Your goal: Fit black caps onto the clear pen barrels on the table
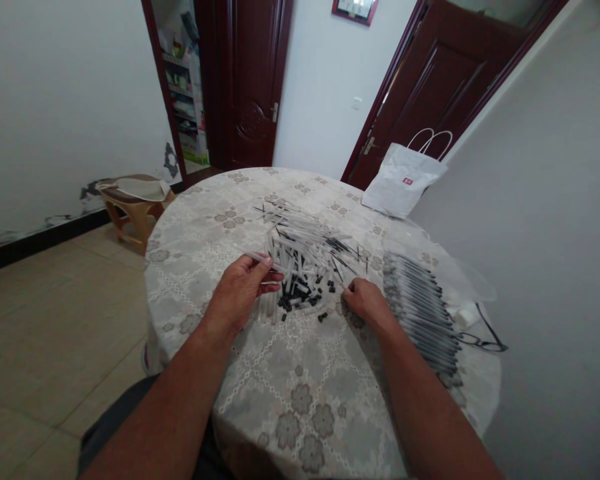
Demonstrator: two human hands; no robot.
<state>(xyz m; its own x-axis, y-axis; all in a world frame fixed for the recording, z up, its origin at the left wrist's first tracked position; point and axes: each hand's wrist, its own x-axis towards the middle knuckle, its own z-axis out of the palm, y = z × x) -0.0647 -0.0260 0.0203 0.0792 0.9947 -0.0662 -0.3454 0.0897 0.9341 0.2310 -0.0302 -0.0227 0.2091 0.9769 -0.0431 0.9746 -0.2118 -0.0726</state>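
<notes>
My left hand (241,291) is closed on a clear pen barrel (260,257), held just above the table at the left edge of a loose pile of clear barrels, thin refills and small black caps (307,257). My right hand (365,300) rests on the tablecloth at the pile's right edge, fingers curled toward the black pieces; what they pinch is too small to name. Right of that hand lies a neat row of assembled pens (423,307).
The round table (300,400) wears a floral lace cloth. A white paper bag (403,180) stands at its far right against the wall, and glasses (483,340) lie at the right edge. A wooden stool (133,200) stands on the tiled floor to the left.
</notes>
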